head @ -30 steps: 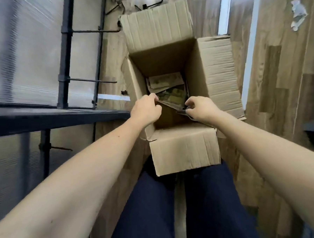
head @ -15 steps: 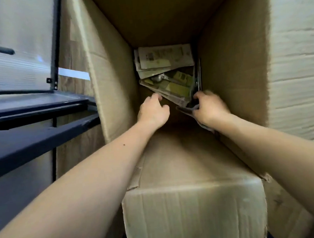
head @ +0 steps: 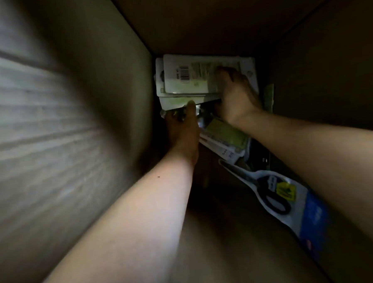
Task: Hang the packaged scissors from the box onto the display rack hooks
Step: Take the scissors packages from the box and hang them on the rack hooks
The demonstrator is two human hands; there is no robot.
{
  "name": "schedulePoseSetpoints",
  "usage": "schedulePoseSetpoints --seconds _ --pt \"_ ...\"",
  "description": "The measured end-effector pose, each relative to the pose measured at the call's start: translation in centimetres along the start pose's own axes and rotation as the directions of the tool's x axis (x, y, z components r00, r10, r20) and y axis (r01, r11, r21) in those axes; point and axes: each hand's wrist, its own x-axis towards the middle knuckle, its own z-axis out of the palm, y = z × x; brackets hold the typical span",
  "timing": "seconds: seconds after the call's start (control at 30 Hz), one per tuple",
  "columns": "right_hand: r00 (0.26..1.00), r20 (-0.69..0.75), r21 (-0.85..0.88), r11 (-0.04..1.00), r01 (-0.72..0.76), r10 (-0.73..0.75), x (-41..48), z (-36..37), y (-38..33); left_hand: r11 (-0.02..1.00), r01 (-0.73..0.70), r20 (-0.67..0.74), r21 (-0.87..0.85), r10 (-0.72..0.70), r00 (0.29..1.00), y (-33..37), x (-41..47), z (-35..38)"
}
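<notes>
Two hands: both reach deep into the dim box, forearms stretched along its length toward the far end.
Left hand: low at the far end, near the left wall; its thumb presses up against the lower edge of the stack, while the other fingers are tucked under and hidden, so whether they grip anything cannot be told.
Right hand: laid over the right part of the stack, fingers spread across the top pack's face, thumb toward the lower edge; it looks clamped on the pack, though the far side of the grip is hidden.
Stack: several flat white and green card packs piled against the far end, backs up; the top one shows a barcode.
Green pack: lies tilted just below the hands, between the two wrists, partly under the right wrist.
Blue pack: scissors with black handles sealed on a white and blue card with a yellow sticker; it leans along the right wall beneath the right forearm, nearer the camera than the stack and apart from both hands.
Box walls: corrugated card on every side; left wall lit and blurred, the rest in shadow.
</notes>
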Motion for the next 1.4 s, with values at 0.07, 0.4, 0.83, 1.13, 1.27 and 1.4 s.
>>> schedulePoseSetpoints --seconds 0.07,0.4,0.83,1.13,1.27,1.4 --pt "0.999 -0.004 -0.011 0.999 0.046 -0.046 2.1 0.7 0.4 0.997 -0.004 -0.095 -0.073 -0.003 0.995 0.3 1.2 0.3" --pt "0.986 0.134 -0.275 0.952 0.136 -0.102 3.2 -1.9 0.6 0.981 0.023 -0.194 -0.194 -0.061 0.979 0.6 3.6 0.0" --pt "0.981 0.095 0.188 0.965 -0.186 0.170 -7.8 -8.6 -3.1 0.955 -0.255 -0.090 0.154 0.271 0.958 5.6 -10.9 -1.2" --pt "0.998 -0.058 0.202 0.979 -0.017 0.029 -18.9 -19.8 -8.1 0.571 -0.741 0.010 0.352 0.790 0.614 12.8 -24.9 -6.0" --pt "0.977 -0.211 0.376 0.926 0.042 0.041 -23.9 -24.3 -10.1 0.441 -0.850 0.052 0.287 0.879 0.473 15.4 -31.6 -8.5" --pt "0.951 -0.308 0.598 0.780 0.185 0.010 -30.0 -28.6 -12.7 0.203 -0.952 0.098 0.229 0.968 0.230 17.0 -39.4 -12.1"
